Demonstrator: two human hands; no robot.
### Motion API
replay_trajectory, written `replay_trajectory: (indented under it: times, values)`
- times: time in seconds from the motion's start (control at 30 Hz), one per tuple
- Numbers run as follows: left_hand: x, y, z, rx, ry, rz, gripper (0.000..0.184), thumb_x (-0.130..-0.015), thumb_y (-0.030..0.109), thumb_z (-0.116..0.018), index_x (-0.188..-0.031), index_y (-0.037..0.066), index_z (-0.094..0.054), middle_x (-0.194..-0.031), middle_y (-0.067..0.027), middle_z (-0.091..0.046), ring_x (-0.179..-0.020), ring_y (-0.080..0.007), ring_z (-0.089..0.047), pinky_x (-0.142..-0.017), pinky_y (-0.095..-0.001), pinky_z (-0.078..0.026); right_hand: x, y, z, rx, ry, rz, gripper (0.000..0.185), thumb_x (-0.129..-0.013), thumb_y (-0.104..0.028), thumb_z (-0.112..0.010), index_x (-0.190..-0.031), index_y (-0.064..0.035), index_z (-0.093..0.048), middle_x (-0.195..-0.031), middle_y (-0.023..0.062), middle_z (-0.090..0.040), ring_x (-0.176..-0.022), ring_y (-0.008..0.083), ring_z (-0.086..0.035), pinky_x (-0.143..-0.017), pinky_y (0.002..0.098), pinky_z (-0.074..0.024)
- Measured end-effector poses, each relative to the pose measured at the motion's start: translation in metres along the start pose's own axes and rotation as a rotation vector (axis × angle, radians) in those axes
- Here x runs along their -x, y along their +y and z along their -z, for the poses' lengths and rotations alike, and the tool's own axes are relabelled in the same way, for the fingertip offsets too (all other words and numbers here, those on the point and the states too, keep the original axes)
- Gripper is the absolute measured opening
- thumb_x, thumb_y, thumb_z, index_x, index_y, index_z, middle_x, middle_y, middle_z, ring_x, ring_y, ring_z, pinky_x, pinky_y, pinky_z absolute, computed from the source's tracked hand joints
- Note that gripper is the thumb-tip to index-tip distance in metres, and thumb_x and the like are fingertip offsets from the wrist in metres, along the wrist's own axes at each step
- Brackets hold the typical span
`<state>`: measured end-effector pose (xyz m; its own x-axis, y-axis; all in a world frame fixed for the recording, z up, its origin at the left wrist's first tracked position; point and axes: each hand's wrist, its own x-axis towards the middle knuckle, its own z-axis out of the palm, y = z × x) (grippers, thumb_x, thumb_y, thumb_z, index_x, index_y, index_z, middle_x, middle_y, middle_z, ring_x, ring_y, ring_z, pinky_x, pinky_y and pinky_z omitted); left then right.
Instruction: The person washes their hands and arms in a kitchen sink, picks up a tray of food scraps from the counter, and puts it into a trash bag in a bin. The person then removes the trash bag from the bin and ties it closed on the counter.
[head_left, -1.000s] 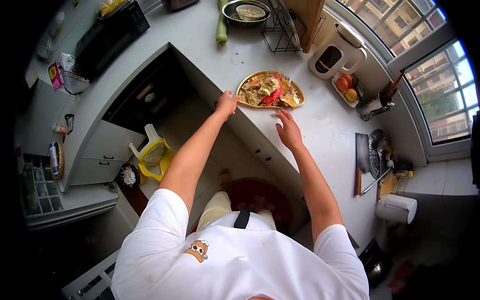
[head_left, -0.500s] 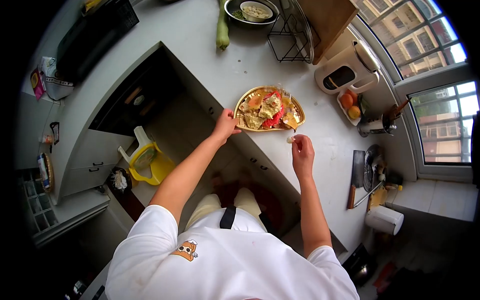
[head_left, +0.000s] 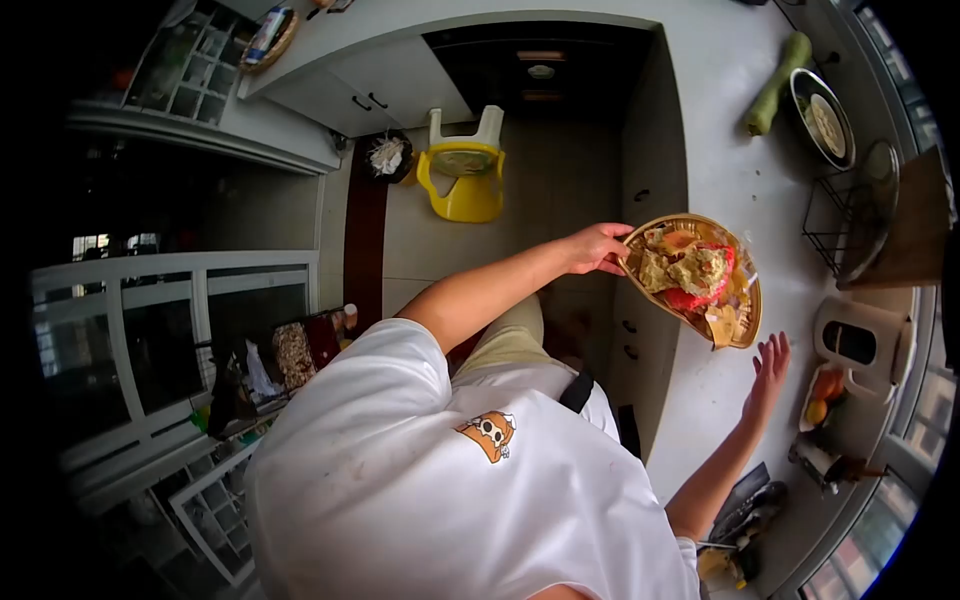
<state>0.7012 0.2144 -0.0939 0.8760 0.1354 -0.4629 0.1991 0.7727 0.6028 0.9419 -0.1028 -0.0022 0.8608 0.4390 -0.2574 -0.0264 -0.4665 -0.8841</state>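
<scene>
My left hand (head_left: pixel 600 248) grips the left rim of a golden, half-round tray (head_left: pixel 752 318), which reaches over the counter's edge. On the tray lie crumpled yellowish scraps (head_left: pixel 698 270), a red netted piece (head_left: pixel 688 298) and clear wrapper bits. Just past the tray's lower right side is my right hand (head_left: pixel 768 368), its fingers spread, with nothing in it. Whether the tray touches the counter cannot be made out.
A white counter (head_left: pixel 735 190) bears a green gourd (head_left: pixel 780 85), a metal bowl (head_left: pixel 822 118), a wire rack (head_left: pixel 828 225) and a white appliance (head_left: pixel 865 345). A yellow child's chair (head_left: pixel 466 190) and a bin (head_left: pixel 388 157) stand on the floor.
The view has turned left. My left hand has pulled the tray to the counter's edge. My right hand, pinching a small pale bit half a second ago, is now spread and empty.
</scene>
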Motion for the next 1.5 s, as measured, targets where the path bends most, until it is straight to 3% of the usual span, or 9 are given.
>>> replay_trajectory:
  times: [0.1,0.27,0.4,0.63,0.87,1.03,1.13,1.27,1.5]
  values:
    - [0.048,-0.001,0.021,0.063,0.104,-0.038,0.049,-0.088,0.004,-0.052,-0.136,0.007,-0.041,-0.106,-0.0063,-0.063,-0.089,-0.0151,-0.063,-0.078,-0.0323,-0.054,0.01,-0.005,-0.028,-0.272,-0.425,-0.176,0.053,-0.097,-0.036,-0.046,-0.14,-0.0071,-0.035,-0.128,0.0101,-0.053,-0.114,0.0227,-0.054,-0.098,0.0393,-0.039]
    - [0.133,-0.001,0.071,0.071,0.192,-0.108,0.051,-0.089,0.006,-0.052,-0.138,0.007,-0.039,-0.108,-0.0048,-0.062,-0.092,-0.0144,-0.062,-0.078,-0.0322,-0.054,0.018,-0.036,-0.123,-0.512,-0.767,-0.369,0.042,-0.098,-0.029,-0.044,-0.133,-0.0054,-0.041,-0.126,0.0088,-0.055,-0.114,0.0234,-0.055,-0.091,0.0419,-0.0492]
    - [0.21,0.009,0.126,0.062,0.362,-0.148,0.052,-0.092,0.013,-0.053,-0.14,0.007,-0.035,-0.115,-0.0051,-0.058,-0.097,-0.0145,-0.06,-0.082,-0.0341,-0.052,0.037,-0.065,-0.228,-0.446,-0.872,-0.419,0.034,-0.095,-0.012,-0.048,-0.127,-0.0023,-0.043,-0.118,0.0113,-0.058,-0.101,0.0223,-0.062,-0.079,0.0361,-0.0543]
    - [0.363,0.057,0.258,0.243,0.501,-0.346,0.051,-0.096,0.038,-0.048,-0.139,0.013,-0.037,-0.126,-0.0058,-0.052,-0.112,-0.0194,-0.054,-0.091,-0.0389,-0.046,0.105,-0.096,-0.432,-0.533,-0.885,-0.486,0.031,-0.094,-0.016,-0.052,-0.123,-0.0041,-0.048,-0.111,0.0087,-0.063,-0.094,0.0208,-0.065,-0.074,0.0345,-0.058]
    - [0.457,0.032,0.434,0.172,0.88,-0.049,0.039,-0.093,0.039,-0.053,-0.119,0.01,-0.055,-0.11,-0.006,-0.06,-0.099,-0.0169,-0.059,-0.087,-0.0339,-0.046,0.141,-0.105,-0.602,-0.646,-0.939,-0.532,0.031,-0.096,-0.021,-0.051,-0.123,-0.0065,-0.05,-0.113,0.0071,-0.063,-0.097,0.0198,-0.064,-0.072,0.032,-0.0591]
    - [0.467,0.007,0.535,0.151,0.958,0.094,0.033,-0.092,0.033,-0.055,-0.116,0.011,-0.056,-0.105,-0.0035,-0.061,-0.09,-0.0159,-0.061,-0.077,-0.033,-0.049,0.14,-0.093,-0.689,-0.631,-0.901,-0.58,0.028,-0.094,-0.016,-0.052,-0.121,-0.0089,-0.049,-0.11,0.0045,-0.063,-0.094,0.019,-0.065,-0.072,0.0323,-0.0586]
    - [0.465,-0.021,0.601,0.019,1.063,0.066,0.026,-0.085,0.031,-0.063,-0.099,0.009,-0.064,-0.089,-0.004,-0.066,-0.075,-0.0174,-0.063,-0.067,-0.0327,-0.05,0.145,-0.089,-0.738,-0.607,-0.836,-0.641,0.028,-0.094,-0.017,-0.053,-0.121,-0.0096,-0.05,-0.113,0.0036,-0.062,-0.096,0.0179,-0.064,-0.072,0.0317,-0.0581]
    - [0.451,-0.045,0.675,-0.408,1.265,0.098,0.022,-0.08,0.028,-0.065,-0.087,0.007,-0.069,-0.084,-0.0112,-0.068,-0.078,-0.025,-0.066,-0.069,-0.0354,-0.051,0.126,-0.052,-0.797,-0.623,-0.896,-0.675,0.028,-0.094,-0.016,-0.053,-0.122,-0.0101,-0.05,-0.116,0.0033,-0.061,-0.101,0.0171,-0.061,-0.077,0.0341,-0.0565]
    - [0.338,-0.053,0.789,-0.572,1.388,0.324,0.023,-0.079,0.031,-0.064,-0.087,0.01,-0.071,-0.09,-0.0144,-0.067,-0.086,-0.0309,-0.065,-0.075,-0.0409,-0.052,0.09,0.017,-0.899,-0.651,-0.818,-0.615,0.035,-0.092,-0.02,-0.056,-0.124,-0.0065,-0.052,-0.119,0.0051,-0.061,-0.11,0.0207,-0.057,-0.087,0.0382,-0.0508]
